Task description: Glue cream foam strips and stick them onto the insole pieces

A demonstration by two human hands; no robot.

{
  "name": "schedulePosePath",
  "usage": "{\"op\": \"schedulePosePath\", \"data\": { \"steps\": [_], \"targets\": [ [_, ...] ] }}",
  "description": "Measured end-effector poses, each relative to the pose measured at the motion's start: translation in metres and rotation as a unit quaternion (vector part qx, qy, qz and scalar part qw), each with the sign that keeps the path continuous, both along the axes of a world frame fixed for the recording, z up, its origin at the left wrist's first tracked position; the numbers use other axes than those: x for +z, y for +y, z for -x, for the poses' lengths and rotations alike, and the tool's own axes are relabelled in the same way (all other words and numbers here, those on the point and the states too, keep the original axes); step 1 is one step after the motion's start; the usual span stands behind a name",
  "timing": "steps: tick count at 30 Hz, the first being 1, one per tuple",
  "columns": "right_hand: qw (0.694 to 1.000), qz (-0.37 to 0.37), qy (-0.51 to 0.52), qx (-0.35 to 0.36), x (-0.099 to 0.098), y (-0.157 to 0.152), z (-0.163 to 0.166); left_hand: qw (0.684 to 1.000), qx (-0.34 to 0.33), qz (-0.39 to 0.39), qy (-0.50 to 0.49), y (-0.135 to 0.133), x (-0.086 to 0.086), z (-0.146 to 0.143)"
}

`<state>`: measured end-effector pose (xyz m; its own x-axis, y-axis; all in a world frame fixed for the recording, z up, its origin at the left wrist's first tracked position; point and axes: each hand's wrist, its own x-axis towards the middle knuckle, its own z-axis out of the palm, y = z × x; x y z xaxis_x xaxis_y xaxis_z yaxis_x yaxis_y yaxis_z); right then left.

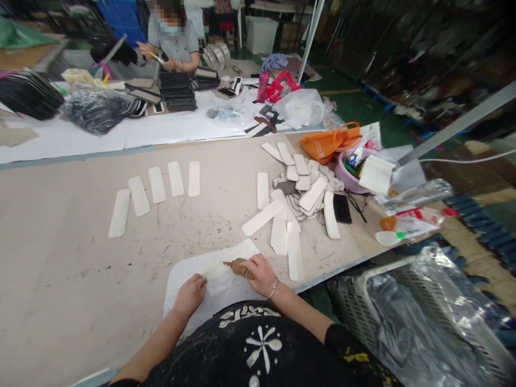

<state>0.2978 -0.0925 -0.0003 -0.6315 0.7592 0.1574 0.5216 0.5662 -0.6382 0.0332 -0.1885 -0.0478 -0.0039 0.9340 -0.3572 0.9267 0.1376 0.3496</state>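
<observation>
Bottle in right hand, nozzle at white strip, near edge of table

Head view: The right hand (261, 275) is closed around a brown bottle (242, 267), its red nozzle pointing left at a white strip (216, 269); contact cannot be determined. The strip lies on a white sheet (179, 279) by the near edge of the table (72, 279). The left hand (191, 294) has its fingers bent together at the strip's left end; whether they grip or press cannot be told. Five loose strips (157, 184) stand in a row toward the far edge; a pile of pale pieces (313, 194) lies toward the right edge, beside a black phone (342, 208).
</observation>
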Motion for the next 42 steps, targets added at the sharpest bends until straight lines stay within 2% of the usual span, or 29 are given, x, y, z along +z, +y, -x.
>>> {"op": "schedulePosePath", "data": {
  "steps": [7,10,18,26,32,37,42],
  "targets": [
    [0.991,-0.017,0.007,-0.130,-0.005,0.022,-0.061,1.000,-0.013,-0.009,-0.005,-0.001,-0.001,0.000],
    [0.988,-0.023,0.036,-0.146,-0.003,0.029,-0.072,1.000,-0.010,-0.008,-0.011,-0.001,0.000,0.000],
    [0.989,-0.033,0.004,-0.142,-0.008,0.039,-0.060,1.000,-0.003,0.008,-0.009,0.003,0.007,-0.004],
    [0.988,-0.011,0.012,-0.150,-0.003,0.006,-0.067,1.000,-0.009,0.003,0.003,0.001,0.006,-0.005],
    [0.995,0.029,0.021,-0.093,-0.002,-0.017,-0.035,1.000,-0.017,0.006,0.000,0.001,0.006,-0.004],
    [0.999,0.025,0.008,-0.022,0.000,-0.024,-0.004,1.000,-0.019,0.009,0.006,0.000,0.006,-0.003],
    [0.999,0.023,-0.005,-0.035,-0.001,-0.021,-0.003,0.999,-0.035,0.002,0.001,0.000,0.003,0.000]
  ]
}}
